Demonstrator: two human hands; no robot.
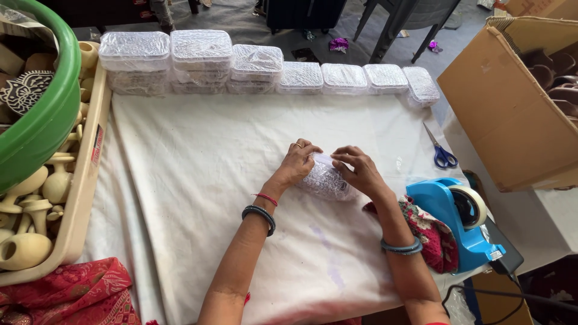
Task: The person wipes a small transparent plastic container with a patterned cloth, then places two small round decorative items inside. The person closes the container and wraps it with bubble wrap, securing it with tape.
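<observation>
Landmark: the bubble-wrapped bundle point(325, 178), a small rounded parcel lying near the middle of the white-clothed desk point(198, 180).
Left hand point(298, 161): fingers curled over the bundle's left end, gripping it; a ring on one finger, a red thread and dark bangles at the wrist.
Right hand point(360, 170): closed on the bundle's right end, fingertips pressing the wrap on top; a blue-grey bangle further down the forearm.
Bundle: touching the cloth, held between both hands; what is inside cannot be made out through the wrap.
Beyond the bundle: a row of clear plastic boxes point(259, 69) along the far edge of the desk, stacked higher toward the left.
Right of the bundle: blue-handled scissors point(442, 153) lying flat on the cloth, well apart from it; nearer, a blue tape dispenser point(460, 219) with a roll of tape, and a red patterned cloth point(430, 232) beside the right forearm.
Far right of the bundle: an open cardboard box point(506, 114) holding dark rounded pieces.
Left of the bundle: a beige tray point(84, 186) of pale wooden knob-shaped pieces, with a green tub point(51, 114) resting over it.
</observation>
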